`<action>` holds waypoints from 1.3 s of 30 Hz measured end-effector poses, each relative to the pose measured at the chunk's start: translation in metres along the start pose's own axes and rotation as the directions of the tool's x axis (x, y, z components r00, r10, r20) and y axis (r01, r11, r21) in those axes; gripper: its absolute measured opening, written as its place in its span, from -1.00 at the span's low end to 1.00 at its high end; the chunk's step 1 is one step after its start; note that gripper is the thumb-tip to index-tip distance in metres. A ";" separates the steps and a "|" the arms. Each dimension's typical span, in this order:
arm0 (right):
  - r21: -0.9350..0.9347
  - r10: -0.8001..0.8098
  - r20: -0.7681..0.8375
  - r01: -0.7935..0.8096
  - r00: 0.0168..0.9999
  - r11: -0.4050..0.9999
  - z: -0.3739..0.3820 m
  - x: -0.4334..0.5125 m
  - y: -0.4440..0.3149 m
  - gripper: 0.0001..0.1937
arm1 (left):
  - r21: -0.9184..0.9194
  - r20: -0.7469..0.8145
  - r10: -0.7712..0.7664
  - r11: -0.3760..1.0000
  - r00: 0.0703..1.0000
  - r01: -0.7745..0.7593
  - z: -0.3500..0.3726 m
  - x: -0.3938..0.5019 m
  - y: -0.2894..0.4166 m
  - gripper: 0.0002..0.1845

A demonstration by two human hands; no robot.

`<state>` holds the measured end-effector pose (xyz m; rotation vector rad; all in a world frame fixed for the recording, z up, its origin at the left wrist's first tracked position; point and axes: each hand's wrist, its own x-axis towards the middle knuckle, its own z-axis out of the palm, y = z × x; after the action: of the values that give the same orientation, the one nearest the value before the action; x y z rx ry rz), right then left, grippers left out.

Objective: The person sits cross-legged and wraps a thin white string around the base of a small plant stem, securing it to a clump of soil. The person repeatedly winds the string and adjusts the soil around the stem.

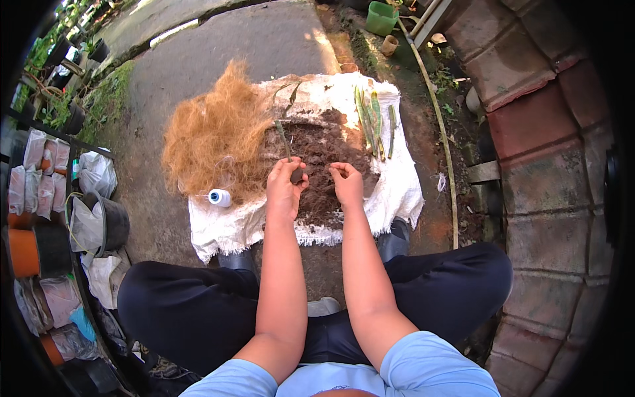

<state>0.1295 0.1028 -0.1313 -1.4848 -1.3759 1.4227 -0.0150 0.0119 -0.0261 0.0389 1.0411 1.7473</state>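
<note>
My left hand (287, 183) grips the base of a leafy plant cutting (284, 136), with a dark clump at its lower end between the fingers. Just to the right, my right hand (346, 179) is raised over the soil with thumb and fingertips pinched together; whether anything thin is between them cannot be told. Beneath both hands, dark crumbly soil (317, 198) lies on a white woven sack (223, 226). A heap of brown fibre (213, 139) covers the sack's left part, with a spool of white thread (220, 197) at its lower edge. Several long green leaves (375, 116) lie at the upper right.
Potted plants (74, 116), a black bucket (111, 223) and plastic-wrapped pots (42, 168) line the left side. On the right are a long thin stick (436, 106) and a brick-like paved edge (545, 193). A green plastic container (381, 19) stands at the top.
</note>
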 end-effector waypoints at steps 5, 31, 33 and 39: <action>-0.542 -0.145 -0.039 0.101 0.989 0.835 0.019 -0.010 0.013 -0.72 | 0.007 -0.023 -0.013 1.000 1.000 0.013 -0.005 0.008 -0.003 -0.85; 0.164 -0.134 -0.193 0.166 0.972 0.972 0.002 -0.022 -0.057 -0.79 | -0.153 0.117 -0.018 0.988 0.993 0.036 0.004 0.000 0.001 -0.70; 0.314 -0.125 -0.019 0.124 0.992 0.941 -0.003 -0.031 -0.077 -0.80 | -0.109 0.133 0.016 0.994 0.991 -0.001 0.008 -0.007 0.005 -0.65; 0.357 -0.186 0.370 0.046 0.910 0.933 -0.016 -0.050 -0.120 -0.78 | -0.130 0.156 0.029 0.991 0.987 -0.008 0.009 -0.012 0.012 -0.59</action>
<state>0.1235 0.0868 -0.0014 -0.9026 -1.3334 1.8462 -0.0140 0.0071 -0.0069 0.1044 0.8139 1.7941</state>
